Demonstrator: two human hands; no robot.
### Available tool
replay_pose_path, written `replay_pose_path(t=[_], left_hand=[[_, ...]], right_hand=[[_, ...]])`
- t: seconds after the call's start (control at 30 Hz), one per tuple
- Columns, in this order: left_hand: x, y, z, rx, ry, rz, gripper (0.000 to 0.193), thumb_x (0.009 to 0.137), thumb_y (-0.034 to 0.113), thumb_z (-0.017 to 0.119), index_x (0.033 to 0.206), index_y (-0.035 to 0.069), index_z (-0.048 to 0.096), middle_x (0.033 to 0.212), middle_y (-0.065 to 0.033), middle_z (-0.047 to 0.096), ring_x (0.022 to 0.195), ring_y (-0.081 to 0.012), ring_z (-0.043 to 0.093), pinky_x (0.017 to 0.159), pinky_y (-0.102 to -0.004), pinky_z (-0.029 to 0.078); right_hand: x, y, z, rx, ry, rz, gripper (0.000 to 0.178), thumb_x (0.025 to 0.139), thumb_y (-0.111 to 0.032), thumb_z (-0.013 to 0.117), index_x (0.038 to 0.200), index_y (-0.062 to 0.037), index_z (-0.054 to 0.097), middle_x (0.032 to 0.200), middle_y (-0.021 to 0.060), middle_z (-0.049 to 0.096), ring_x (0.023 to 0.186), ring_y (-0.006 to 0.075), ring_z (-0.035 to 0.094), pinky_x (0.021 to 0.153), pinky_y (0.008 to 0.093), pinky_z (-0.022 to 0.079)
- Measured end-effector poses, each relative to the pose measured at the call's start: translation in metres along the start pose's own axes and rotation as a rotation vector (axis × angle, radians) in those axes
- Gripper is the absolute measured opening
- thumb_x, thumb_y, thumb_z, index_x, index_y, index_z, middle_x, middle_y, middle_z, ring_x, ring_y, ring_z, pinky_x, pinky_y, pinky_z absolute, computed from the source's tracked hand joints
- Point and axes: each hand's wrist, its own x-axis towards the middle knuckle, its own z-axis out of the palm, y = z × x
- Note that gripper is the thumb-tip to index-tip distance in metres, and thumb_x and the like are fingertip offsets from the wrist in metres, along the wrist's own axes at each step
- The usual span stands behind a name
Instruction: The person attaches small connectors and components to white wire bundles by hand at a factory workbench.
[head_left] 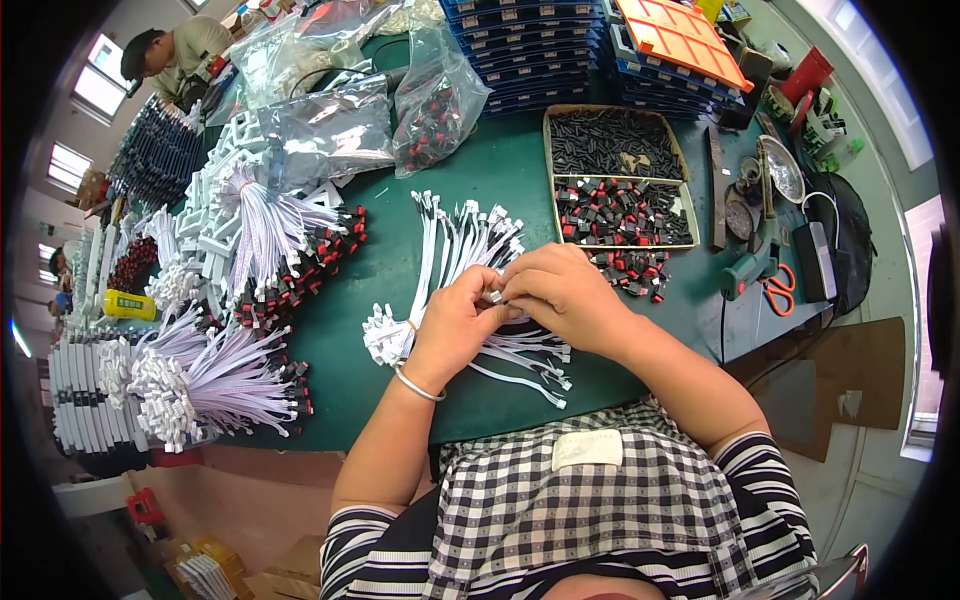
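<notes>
My left hand (pixel 455 322) and my right hand (pixel 572 300) meet over the green table (pixel 350 380). Fingertips of both pinch a small white plug connector (pixel 495 296); the wire leading from it is mostly hidden by my fingers. Under and around my hands lie loose white cables (pixel 520 366), some fanning toward me with dark-tipped ends. Another group of white cables (pixel 432 245) stretches away behind my hands. Left of my left hand, a tied cluster of white connectors (pixel 384 336) rests on the table.
Beyond my right hand, a divided box (pixel 692 210) holds black tubes and red-black switches, with more switches (pixel 635 275) spilled before it. Cable bundles (pixel 215 385) crowd the left. Blue trays (pixel 525 55) are stacked behind. Orange scissors (pixel 779 290) and a green glue gun (pixel 750 270) lie right.
</notes>
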Motion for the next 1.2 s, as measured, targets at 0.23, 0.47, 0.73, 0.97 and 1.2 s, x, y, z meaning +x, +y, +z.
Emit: replay_pose_path(t=[0.23, 0.47, 0.73, 0.97, 1.2], left_hand=[[0.002, 0.0, -0.004, 0.002, -0.103, -0.082, 0.023, 0.08, -0.002, 0.068, 0.099, 0.003, 0.056, 0.086, 0.0002, 0.062, 0.07, -0.0044, 0.055, 0.064, -0.0188, 0.045], [0.002, -0.009, -0.002, -0.191, -0.094, -0.084, 0.022, 0.082, -0.003, 0.064, 0.102, 0.003, 0.055, 0.089, 0.0015, 0.057, 0.078, -0.0043, 0.053, 0.068, -0.0188, 0.045], [0.002, 0.002, -0.003, -0.089, -0.105, -0.096, 0.02, 0.084, 0.002, 0.065, 0.101, 0.003, 0.056, 0.086, 0.0023, 0.057, 0.069, -0.0029, 0.05, 0.062, -0.0179, 0.042], [0.002, -0.007, 0.004, -0.017, -0.028, -0.017, 0.016, 0.081, 0.008, 0.068, 0.094, 0.003, 0.06, 0.071, -0.0029, 0.06, 0.06, -0.0074, 0.053, 0.054, -0.0235, 0.042], [0.003, -0.005, 0.002, 0.036, -0.02, -0.019, 0.012, 0.081, 0.01, 0.066, 0.09, 0.002, 0.062, 0.071, -0.0049, 0.06, 0.059, -0.0104, 0.052, 0.054, -0.026, 0.042]], right_hand=[[-0.005, 0.012, 0.005, 0.027, -0.046, 0.092, 0.011, 0.076, -0.006, 0.066, 0.086, -0.0066, 0.061, 0.084, 0.0063, 0.061, 0.084, 0.0265, 0.056, 0.079, 0.0377, 0.042], [-0.005, 0.013, 0.003, 0.06, -0.032, 0.14, 0.012, 0.077, 0.0, 0.064, 0.087, -0.0043, 0.06, 0.087, 0.0078, 0.061, 0.086, 0.0264, 0.057, 0.077, 0.0354, 0.046], [-0.01, 0.018, 0.005, 0.066, 0.014, 0.101, 0.013, 0.076, 0.001, 0.064, 0.087, -0.0038, 0.058, 0.087, 0.0081, 0.061, 0.086, 0.0271, 0.057, 0.077, 0.0357, 0.046], [-0.007, 0.012, 0.009, 0.098, 0.062, 0.115, 0.01, 0.075, -0.001, 0.064, 0.083, -0.0036, 0.058, 0.08, 0.0094, 0.058, 0.08, 0.0294, 0.055, 0.075, 0.0383, 0.044], [-0.005, 0.006, -0.001, 0.191, 0.009, 0.303, 0.012, 0.082, -0.001, 0.062, 0.094, -0.0017, 0.062, 0.093, 0.0081, 0.064, 0.088, 0.0225, 0.061, 0.078, 0.0327, 0.048]])
